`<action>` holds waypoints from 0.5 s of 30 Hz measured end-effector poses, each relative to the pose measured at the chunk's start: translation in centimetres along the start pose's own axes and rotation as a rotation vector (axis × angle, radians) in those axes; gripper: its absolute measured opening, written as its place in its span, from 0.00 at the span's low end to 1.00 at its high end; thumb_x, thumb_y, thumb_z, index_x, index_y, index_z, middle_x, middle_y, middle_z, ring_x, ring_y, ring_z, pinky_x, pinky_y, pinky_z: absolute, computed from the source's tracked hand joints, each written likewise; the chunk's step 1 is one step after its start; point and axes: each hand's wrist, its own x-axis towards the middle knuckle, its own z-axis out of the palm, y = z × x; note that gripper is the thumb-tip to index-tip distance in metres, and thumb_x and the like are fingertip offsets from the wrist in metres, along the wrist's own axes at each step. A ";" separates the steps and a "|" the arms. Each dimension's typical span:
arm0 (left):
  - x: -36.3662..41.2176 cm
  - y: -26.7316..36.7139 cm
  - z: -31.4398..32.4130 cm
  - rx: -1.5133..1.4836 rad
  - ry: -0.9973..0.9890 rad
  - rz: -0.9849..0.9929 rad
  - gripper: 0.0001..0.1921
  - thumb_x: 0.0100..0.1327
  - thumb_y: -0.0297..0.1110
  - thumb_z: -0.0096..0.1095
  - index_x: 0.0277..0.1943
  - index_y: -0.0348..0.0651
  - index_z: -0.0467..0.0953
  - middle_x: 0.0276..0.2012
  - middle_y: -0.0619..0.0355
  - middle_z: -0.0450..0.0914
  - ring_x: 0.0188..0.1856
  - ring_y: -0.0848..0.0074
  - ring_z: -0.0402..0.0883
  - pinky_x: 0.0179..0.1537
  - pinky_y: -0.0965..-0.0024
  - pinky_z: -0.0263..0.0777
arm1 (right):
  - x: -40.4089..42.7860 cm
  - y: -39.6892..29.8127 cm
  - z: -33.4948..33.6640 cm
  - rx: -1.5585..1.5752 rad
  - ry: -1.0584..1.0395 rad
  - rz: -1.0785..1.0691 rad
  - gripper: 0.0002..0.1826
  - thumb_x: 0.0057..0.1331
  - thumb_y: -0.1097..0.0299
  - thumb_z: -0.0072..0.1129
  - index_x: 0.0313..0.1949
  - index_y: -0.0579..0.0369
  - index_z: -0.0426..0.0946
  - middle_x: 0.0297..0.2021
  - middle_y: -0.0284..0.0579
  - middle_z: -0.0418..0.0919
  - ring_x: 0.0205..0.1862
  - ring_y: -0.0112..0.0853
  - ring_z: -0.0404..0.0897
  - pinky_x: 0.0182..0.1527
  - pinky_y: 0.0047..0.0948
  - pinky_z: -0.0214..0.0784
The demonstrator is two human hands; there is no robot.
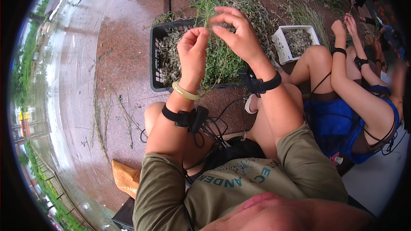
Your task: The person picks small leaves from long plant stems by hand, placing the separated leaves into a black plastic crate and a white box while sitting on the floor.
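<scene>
Pinched between the thumb and bent forefinger of my left hand (193, 49) is a leafy green plant stem (210, 1), its top pointing away from me. My right hand (236, 32) is beside the same stem, fingers spread and thumb apart; its fingertips look blurred, and no firm grip shows. Both hands are above a black plastic crate (155, 67). Greyish dried leaves (170, 61) fill the crate's left part, and fresh green leaves (221, 65) lie to the right. A loose heap of leafy stalks (253, 12) spreads on the floor beyond the crate.
A white plastic basket (282, 49) of dried leaves stands to the right, by a co-worker in blue (334, 125) whose hands hold a stalk. Cut stems (128, 115) lie on the stone floor at left. An orange bag (125, 176) is near my left side. Black cables (215, 128) cross my lap.
</scene>
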 end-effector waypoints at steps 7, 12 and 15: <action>0.1 -0.5 -0.4 0.025 -0.006 0.052 0.06 0.62 0.32 0.60 0.34 0.39 0.74 0.24 0.70 0.70 0.23 0.92 0.62 0.23 0.86 0.53 | -0.1 -0.1 -0.1 -0.053 -0.061 -0.014 0.08 0.54 0.66 0.59 0.32 0.53 0.81 0.47 0.43 0.76 0.54 0.36 0.69 0.56 0.38 0.57; 0.1 -0.7 -0.1 0.050 -0.021 0.082 0.07 0.62 0.34 0.60 0.34 0.41 0.74 0.20 0.71 0.68 0.18 0.92 0.60 0.18 0.86 0.51 | -0.2 0.0 0.5 -0.177 0.007 -0.072 0.08 0.55 0.64 0.60 0.30 0.53 0.80 0.45 0.40 0.77 0.52 0.35 0.70 0.54 0.37 0.55; 0.2 -0.6 -0.2 0.066 -0.031 0.055 0.07 0.62 0.35 0.60 0.33 0.41 0.74 0.19 0.71 0.67 0.18 0.92 0.59 0.19 0.86 0.51 | -0.2 0.8 0.8 -0.192 0.101 -0.057 0.08 0.55 0.63 0.60 0.29 0.54 0.79 0.44 0.40 0.77 0.50 0.34 0.72 0.54 0.37 0.56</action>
